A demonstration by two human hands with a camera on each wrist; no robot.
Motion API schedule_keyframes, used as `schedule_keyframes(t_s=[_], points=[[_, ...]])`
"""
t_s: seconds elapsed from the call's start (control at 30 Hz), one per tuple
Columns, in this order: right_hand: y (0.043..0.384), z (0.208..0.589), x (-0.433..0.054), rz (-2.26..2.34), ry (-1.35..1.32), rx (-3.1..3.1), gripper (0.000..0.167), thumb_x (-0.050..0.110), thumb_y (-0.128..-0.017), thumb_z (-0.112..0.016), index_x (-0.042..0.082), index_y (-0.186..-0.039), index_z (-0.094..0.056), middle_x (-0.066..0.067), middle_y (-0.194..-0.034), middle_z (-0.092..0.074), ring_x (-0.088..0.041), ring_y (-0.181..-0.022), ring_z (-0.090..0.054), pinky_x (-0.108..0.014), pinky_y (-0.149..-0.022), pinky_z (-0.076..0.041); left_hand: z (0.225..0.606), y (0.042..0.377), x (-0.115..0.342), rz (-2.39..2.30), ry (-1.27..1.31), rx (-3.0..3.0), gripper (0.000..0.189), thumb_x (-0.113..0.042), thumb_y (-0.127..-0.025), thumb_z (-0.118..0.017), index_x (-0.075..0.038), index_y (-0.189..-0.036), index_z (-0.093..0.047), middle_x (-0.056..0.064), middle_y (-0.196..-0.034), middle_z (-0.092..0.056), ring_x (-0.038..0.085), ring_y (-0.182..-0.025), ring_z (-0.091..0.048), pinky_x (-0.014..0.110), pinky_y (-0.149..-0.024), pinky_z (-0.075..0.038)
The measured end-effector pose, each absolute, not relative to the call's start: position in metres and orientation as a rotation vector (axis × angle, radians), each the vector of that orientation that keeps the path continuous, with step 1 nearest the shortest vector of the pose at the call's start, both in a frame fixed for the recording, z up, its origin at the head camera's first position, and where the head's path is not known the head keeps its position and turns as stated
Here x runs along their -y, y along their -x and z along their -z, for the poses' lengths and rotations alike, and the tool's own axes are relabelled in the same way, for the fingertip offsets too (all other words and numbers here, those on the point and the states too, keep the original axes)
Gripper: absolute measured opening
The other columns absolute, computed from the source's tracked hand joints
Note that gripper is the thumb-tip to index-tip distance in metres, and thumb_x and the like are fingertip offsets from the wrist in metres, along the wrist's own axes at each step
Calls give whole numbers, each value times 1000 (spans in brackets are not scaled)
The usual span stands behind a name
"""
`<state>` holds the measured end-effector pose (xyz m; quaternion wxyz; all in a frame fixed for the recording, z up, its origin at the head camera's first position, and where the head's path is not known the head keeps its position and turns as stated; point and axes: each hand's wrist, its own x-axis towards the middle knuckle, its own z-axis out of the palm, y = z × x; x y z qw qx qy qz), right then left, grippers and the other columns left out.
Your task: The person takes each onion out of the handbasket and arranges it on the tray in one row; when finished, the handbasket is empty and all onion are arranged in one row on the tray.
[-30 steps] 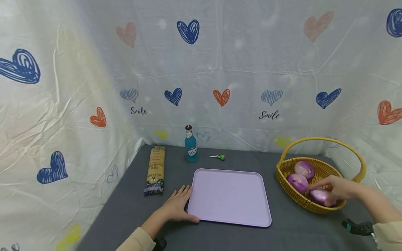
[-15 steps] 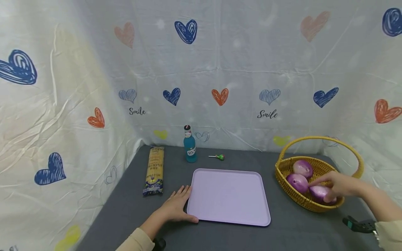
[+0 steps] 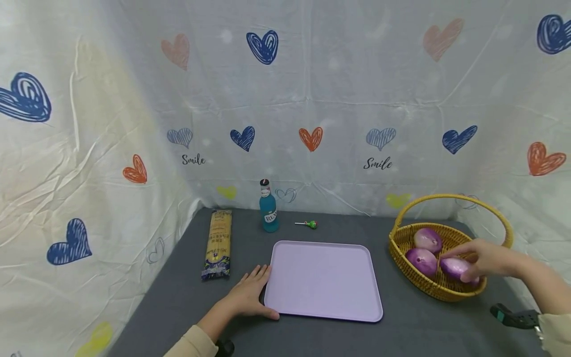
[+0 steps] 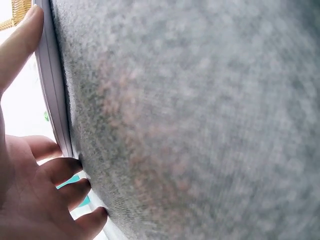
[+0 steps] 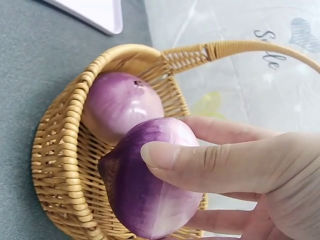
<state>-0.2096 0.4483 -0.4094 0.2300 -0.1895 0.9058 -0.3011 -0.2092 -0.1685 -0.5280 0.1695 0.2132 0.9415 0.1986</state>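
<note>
My right hand [image 3: 492,260] reaches into the yellow wicker basket [image 3: 439,295] and grips a purple onion [image 5: 150,190], thumb on the near side and fingers round the far side. Two more purple onions lie in the basket: one at the back [image 3: 428,240] and one at the left [image 3: 421,262]. At the lilac tray [image 3: 323,282], my left hand [image 3: 250,295] rests against the left edge, fingers spread and thumb at the near corner. The left wrist view shows its fingertips [image 4: 95,217] along the tray's rim.
A blue bottle [image 3: 268,210] stands upright behind the tray, with a green lollipop [image 3: 308,224] lying to its right. On the left lies a yellow packet of noodles [image 3: 217,243]. A heart-printed curtain [image 3: 339,74] hangs behind the grey table [image 3: 312,339].
My right hand has closed round the nearest onion and raised it slightly inside the basket. The left hand stays at the tray's edge. The head view has shifted slightly.
</note>
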Motion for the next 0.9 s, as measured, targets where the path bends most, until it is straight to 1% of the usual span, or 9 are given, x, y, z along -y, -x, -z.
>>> schedule_keyframes(t_s=[0.13,0.3,0.43,0.57,0.77,0.9], points=[[209,406,-449,820,532,-2507,50,15,-88,-77,-2,-133,-62,-21,-121,-64,-3,-92,-58,-25,-70,-56,528,209,169,-558,-606,-2678,131,-75,-67,-78,-6,-161,-20,17,-168,-18,38,-156,-13,64,-121,-16],[208,404,-450,846,539,-2495,50,12,-89,-76,-2,-134,-61,-23,-121,-64,-4,-92,-59,-25,-70,-57,530,209,169,-551,-611,-2679,131,-76,-67,-77,-6,-162,-19,16,-168,-17,38,-156,-13,64,-121,-16],[207,402,-450,843,534,-2525,50,12,-89,-76,-1,-134,-62,-18,-116,-64,-4,-87,-57,-26,-67,-56,530,208,169,-548,-616,-2680,130,-76,-68,-77,-6,-161,-19,16,-168,-17,38,-156,-13,65,-121,-16],[207,401,-449,826,534,-2561,50,15,-89,-77,-1,-134,-62,-17,-115,-65,-3,-86,-56,-26,-68,-56,530,208,168,-545,-615,-2682,130,-76,-68,-77,-6,-161,-19,16,-168,-17,38,-156,-13,65,-121,-16],[207,398,-447,874,470,-2526,55,19,-89,-77,-3,-136,-59,-22,-121,-64,-4,-91,-60,-28,-72,-59,530,208,168,-543,-611,-2687,130,-76,-67,-77,-6,-161,-20,16,-168,-18,38,-156,-13,64,-121,-16],[206,395,-445,907,471,-2506,56,20,-90,-76,-2,-139,-57,-24,-123,-63,-5,-91,-60,-31,-71,-60,530,208,169,-541,-613,-2687,130,-76,-67,-77,-6,-161,-20,16,-168,-18,38,-156,-13,64,-121,-16]])
